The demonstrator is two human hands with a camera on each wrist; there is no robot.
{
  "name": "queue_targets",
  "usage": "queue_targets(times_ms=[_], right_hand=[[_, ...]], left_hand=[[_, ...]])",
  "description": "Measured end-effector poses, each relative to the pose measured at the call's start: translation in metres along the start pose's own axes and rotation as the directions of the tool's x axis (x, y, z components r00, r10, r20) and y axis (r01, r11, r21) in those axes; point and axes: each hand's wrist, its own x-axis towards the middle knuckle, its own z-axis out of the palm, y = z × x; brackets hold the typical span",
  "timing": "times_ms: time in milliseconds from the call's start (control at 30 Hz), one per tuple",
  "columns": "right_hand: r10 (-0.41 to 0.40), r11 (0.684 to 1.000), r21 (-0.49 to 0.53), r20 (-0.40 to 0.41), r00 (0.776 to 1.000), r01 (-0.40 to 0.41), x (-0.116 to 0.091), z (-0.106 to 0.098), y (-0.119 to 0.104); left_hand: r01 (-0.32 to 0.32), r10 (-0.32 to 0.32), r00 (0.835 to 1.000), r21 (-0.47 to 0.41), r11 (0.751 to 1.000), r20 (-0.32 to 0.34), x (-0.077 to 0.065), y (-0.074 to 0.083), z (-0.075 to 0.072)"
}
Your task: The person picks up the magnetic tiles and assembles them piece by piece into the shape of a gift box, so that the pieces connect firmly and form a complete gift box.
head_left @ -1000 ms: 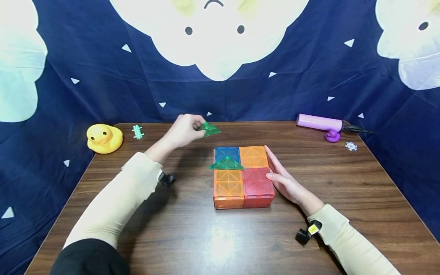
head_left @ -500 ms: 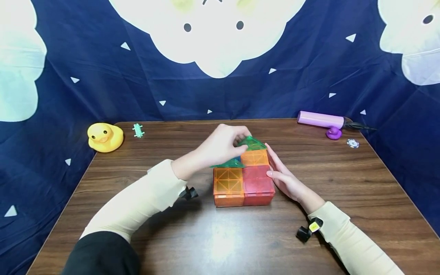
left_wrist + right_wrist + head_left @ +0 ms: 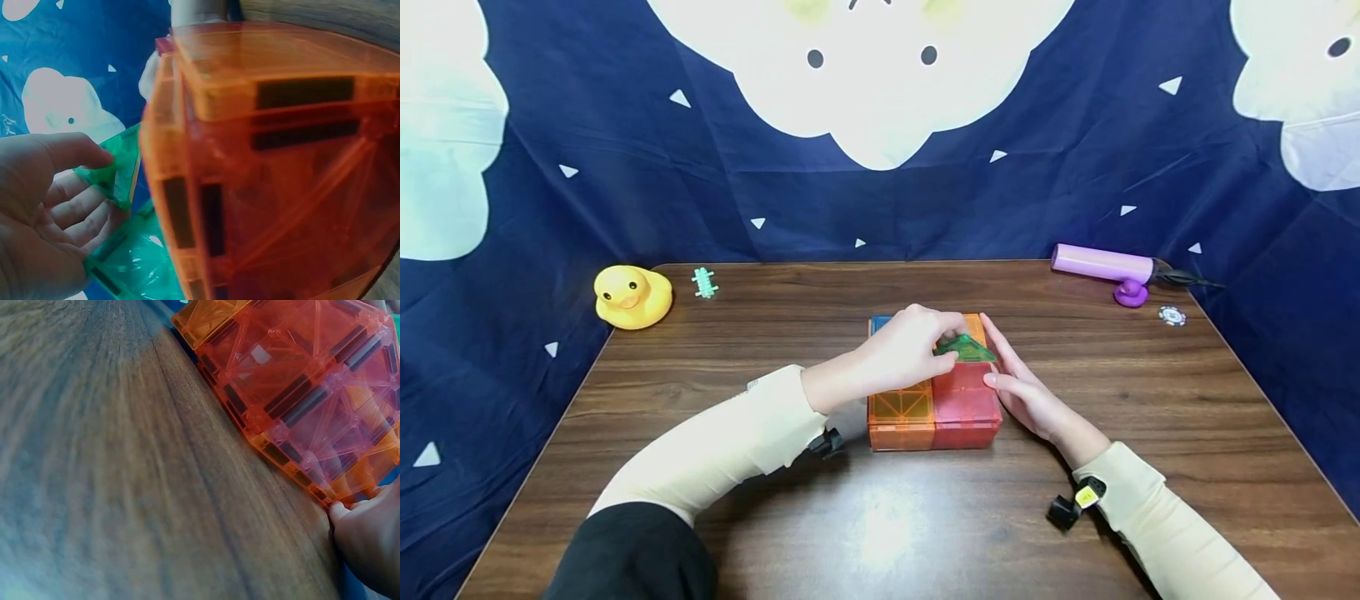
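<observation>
A low block of see-through magnetic tiles stands on the table, with a red tile [image 3: 964, 396], an orange tile [image 3: 901, 408] and a corner of a blue tile [image 3: 877, 323] showing on top. My left hand [image 3: 906, 350] pinches a green triangular magnetic tile [image 3: 967, 348] just over the right half of the block; whether it touches is unclear. A second green tile [image 3: 147, 256] shows below that hand in the left wrist view and is covered in the head view. My right hand [image 3: 1026, 396] lies along the block's right side, fingers straight, thumb at the red tile's edge.
A yellow duck [image 3: 633, 297] and a mint-green small toy [image 3: 704, 282] sit at the back left of the wooden table [image 3: 760, 517]. Back right are a purple cylinder [image 3: 1101, 262] with a black cord, a purple duck [image 3: 1131, 293] and a poker chip [image 3: 1172, 316].
My left hand has carried the green triangular tile from behind the block rightward, then toward me, to over the block's right half. My right hand has stayed at the block's side.
</observation>
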Motion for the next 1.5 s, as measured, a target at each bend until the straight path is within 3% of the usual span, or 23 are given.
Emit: queue_targets(times_ms=[200,467,1500], right_hand=[[-0.004,1.0,-0.014,-0.004,1.0,0.004,0.001,0.0,0.0],[-0.016,1.0,-0.027,0.003,1.0,0.016,0.001,-0.001,0.001],[-0.019,1.0,-0.002,0.01,1.0,0.019,0.002,-0.001,0.001]], left_hand=[[0.011,-0.011,1.0,0.028,1.0,0.0,0.0,0.0,0.003],[0.072,-0.073,0.997,0.116,0.991,0.007,-0.001,-0.001,0.007],[0.084,-0.088,0.995,0.082,0.993,0.054,0.001,-0.012,0.007]])
